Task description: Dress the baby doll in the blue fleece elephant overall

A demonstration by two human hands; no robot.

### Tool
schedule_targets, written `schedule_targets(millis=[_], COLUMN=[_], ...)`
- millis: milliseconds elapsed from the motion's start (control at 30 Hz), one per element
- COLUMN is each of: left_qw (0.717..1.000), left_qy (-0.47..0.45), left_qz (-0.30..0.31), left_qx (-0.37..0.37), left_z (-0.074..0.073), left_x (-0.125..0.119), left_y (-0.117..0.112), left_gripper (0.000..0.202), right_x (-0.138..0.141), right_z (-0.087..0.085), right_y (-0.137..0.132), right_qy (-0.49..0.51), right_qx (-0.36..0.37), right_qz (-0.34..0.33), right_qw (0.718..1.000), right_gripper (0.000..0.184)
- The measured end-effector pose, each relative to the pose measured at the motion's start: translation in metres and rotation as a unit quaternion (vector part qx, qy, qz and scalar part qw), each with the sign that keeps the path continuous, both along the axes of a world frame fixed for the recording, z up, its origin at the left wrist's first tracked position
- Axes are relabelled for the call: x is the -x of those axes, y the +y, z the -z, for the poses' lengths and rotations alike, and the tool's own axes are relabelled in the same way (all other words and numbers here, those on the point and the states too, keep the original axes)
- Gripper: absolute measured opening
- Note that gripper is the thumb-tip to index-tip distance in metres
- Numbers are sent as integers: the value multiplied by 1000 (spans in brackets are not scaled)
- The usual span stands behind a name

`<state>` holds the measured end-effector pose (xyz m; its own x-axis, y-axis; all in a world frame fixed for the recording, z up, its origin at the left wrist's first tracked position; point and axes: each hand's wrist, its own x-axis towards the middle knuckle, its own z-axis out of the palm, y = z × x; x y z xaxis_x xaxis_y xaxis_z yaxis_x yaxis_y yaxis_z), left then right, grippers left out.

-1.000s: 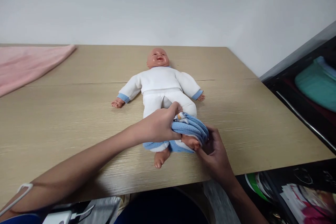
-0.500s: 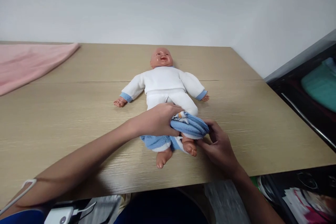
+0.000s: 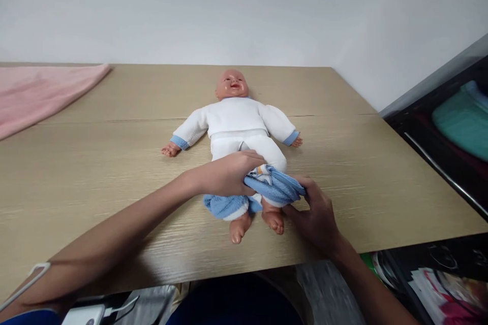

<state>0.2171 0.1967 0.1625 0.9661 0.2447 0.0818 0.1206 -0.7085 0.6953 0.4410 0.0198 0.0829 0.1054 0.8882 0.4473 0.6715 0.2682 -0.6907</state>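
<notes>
A baby doll [image 3: 237, 117] lies on its back on the wooden table, its head away from me, in a white top with blue cuffs and white bottoms. Blue pants [image 3: 276, 185] with white hems are bunched round its lower legs; both bare feet stick out of the hems. My left hand [image 3: 236, 172] grips the bunched pants at the inner side of the leg on the right. On the outer side my right hand [image 3: 314, 213] pinches the same leg's cloth, thumb low by the foot. Some of my left fingertips are hidden by the fabric.
A pink cloth [image 3: 46, 91] lies at the table's far left. To the right, beyond the table edge, stands a black shelf or rack [image 3: 430, 147] with a green item [image 3: 463, 119]. A white device with a cable [image 3: 86, 315] sits below the near edge.
The pants leg on the right has shifted slightly, and more of the foot there shows, now pointing toward me. Both hands keep their hold. The view has moved a little.
</notes>
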Motion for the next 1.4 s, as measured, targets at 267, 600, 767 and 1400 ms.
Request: schedule_targets(millis=[267,600,767,1400], left_qw=[999,992,980,938], left_qy=[-20,39,-6,-96], left_qz=[34,-80,-166,-310], left_qx=[-11,-91,-108,125], left_z=[1,2,-3,26], left_x=[0,-1,17,68], left_y=[7,-3,-22,-12], left_gripper=[20,53,52,30], right_x=[-27,-41,-39,-29], right_z=[-18,-30,-37,-43], right_y=[11,27,46,131], right_qy=[23,69,61,103], right_qx=[140,153,118,149], right_qz=[-42,-164,-139,-181], right_qw=[989,972,981,967], right_gripper=[22,32,26,21])
